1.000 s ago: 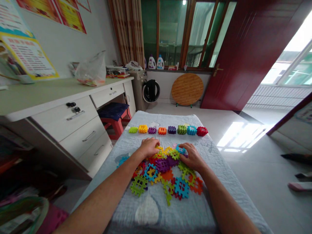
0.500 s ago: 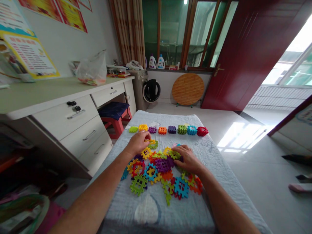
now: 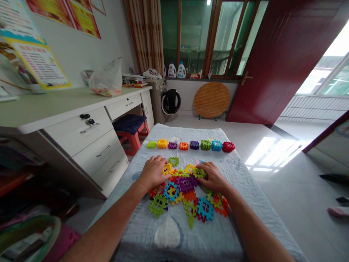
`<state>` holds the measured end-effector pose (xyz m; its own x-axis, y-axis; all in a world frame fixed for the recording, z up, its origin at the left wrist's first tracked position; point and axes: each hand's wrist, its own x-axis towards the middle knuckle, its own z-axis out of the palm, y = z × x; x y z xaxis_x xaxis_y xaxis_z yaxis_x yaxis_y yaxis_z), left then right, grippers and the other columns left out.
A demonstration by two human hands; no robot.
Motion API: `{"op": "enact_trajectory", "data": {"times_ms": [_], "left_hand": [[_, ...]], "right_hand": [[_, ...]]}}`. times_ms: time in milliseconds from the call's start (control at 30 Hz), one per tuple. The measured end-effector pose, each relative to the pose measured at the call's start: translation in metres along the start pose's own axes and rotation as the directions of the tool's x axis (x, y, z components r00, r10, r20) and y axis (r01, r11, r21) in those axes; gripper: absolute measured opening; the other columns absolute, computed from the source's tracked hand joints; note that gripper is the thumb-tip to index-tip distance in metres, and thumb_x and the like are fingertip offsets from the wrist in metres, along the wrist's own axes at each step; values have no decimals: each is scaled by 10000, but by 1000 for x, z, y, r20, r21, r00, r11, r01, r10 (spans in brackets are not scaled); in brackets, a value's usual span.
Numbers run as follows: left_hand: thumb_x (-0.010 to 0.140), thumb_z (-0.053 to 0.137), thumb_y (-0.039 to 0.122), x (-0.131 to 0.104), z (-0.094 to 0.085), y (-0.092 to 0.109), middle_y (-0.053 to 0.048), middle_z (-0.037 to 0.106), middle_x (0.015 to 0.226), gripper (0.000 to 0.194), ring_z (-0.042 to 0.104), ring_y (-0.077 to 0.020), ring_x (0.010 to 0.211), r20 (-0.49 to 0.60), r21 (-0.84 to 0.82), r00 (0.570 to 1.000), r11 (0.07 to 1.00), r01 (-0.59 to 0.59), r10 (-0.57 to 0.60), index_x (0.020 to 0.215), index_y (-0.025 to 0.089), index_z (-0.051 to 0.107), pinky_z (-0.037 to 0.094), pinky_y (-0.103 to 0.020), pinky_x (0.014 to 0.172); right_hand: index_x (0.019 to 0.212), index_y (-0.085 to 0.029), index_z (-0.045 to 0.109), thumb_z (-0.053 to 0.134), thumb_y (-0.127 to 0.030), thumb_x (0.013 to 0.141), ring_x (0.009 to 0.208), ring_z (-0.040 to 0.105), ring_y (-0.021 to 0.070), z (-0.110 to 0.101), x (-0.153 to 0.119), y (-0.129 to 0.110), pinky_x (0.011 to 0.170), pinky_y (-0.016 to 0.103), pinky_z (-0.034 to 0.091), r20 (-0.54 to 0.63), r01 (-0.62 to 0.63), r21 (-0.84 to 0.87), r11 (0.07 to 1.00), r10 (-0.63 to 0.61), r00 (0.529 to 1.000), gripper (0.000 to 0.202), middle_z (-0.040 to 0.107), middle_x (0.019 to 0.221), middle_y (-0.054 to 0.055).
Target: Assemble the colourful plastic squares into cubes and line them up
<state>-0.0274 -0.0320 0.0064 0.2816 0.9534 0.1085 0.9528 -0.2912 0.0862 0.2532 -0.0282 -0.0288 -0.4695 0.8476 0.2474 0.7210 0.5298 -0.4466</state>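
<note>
My left hand (image 3: 155,171) is at the left of a loose heap, its fingers and thumb closed about a yellow notched square building piece (image 3: 167,168). Its palm hides part of the heap. Across from it, my right hand (image 3: 213,176) has bent fingers over the edge of a light green notched piece (image 3: 199,172), the thumb below. Between the hands lies a purple piece (image 3: 185,184). Nearer me are a blue piece (image 3: 205,208), a green square (image 3: 158,205) and a green triangle (image 3: 190,211). One small green piece (image 3: 173,161) lies apart, beyond the heap.
A row of same-coloured stacks, among them an orange stack (image 3: 183,146) and a red stack (image 3: 228,146), runs along the far part of the cloth-covered table (image 3: 147,240). On the left stands a desk (image 3: 68,102), with a stool (image 3: 131,127) beside it.
My left hand has come back toward me from the small green piece, and the yellow one that lay over it is gone from there. My right hand stays in place. The view shifts slightly.
</note>
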Motion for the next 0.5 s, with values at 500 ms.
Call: {"op": "enact_trajectory", "data": {"times_ms": [500], "left_hand": [[657, 657, 397, 25, 2, -18, -76, 646, 1115, 483, 567, -275, 1046, -38, -53, 992, 992, 115, -117, 1102, 221, 590, 409, -364, 895]], "right_hand": [[1136, -193, 601, 618, -271, 750, 1024, 496, 253, 0, -1, 3, 922, 419, 386, -19, 8, 15, 1000, -8, 1000, 394, 610, 1070, 91]]}}
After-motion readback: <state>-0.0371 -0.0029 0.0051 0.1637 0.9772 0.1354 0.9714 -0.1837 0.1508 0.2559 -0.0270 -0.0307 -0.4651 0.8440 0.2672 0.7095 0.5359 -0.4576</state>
